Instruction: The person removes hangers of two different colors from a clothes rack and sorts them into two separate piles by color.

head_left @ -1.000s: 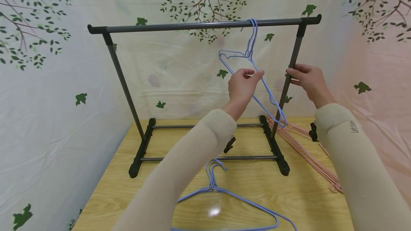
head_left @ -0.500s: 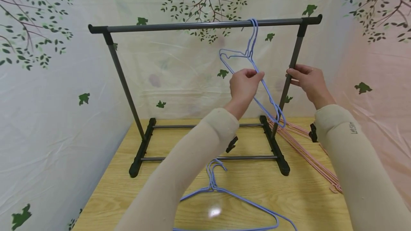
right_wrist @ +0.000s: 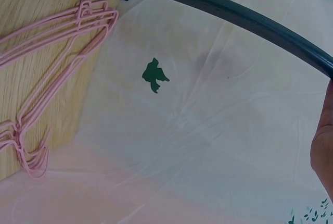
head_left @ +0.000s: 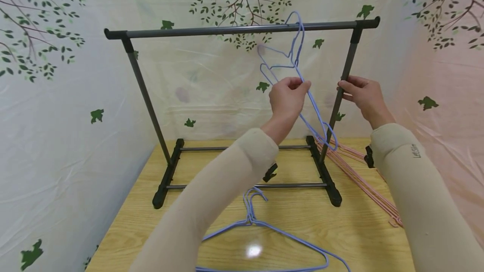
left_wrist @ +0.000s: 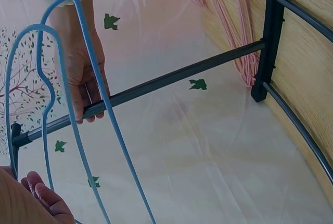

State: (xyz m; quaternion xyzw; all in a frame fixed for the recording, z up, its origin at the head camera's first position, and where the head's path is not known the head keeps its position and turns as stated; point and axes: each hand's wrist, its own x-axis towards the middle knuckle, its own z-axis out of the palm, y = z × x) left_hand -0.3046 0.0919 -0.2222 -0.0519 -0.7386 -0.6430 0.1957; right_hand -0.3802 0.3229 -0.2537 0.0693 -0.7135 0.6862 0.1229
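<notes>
Two blue wire hangers are at the right part of the black garment rack's top bar point(head_left: 227, 30). One blue hanger point(head_left: 274, 48) sits higher, its hook raised above the bar. The lower blue hanger point(head_left: 281, 66) hangs with its hook over the bar. My left hand point(head_left: 286, 100) pinches the raised hanger by its sloping side, thumb and fingers together. In the left wrist view, the hangers' blue loops point(left_wrist: 80, 31) rise beyond the fingers. My right hand point(head_left: 364, 98) grips the rack's right post point(head_left: 348, 60), with the thumb in front and fingers behind.
More blue hangers point(head_left: 289, 233) lie stacked on the wooden table point(head_left: 128, 221) in front of the rack. Pink hangers point(head_left: 363, 184) lie in a bundle at the right, beside the rack's foot point(head_left: 334, 196). A leaf-printed cloth point(head_left: 211, 100) hangs behind.
One blue hanger has risen, so its hook now stands above the bar and its left shoulder is higher than the other's. The right hand has stayed on the post.
</notes>
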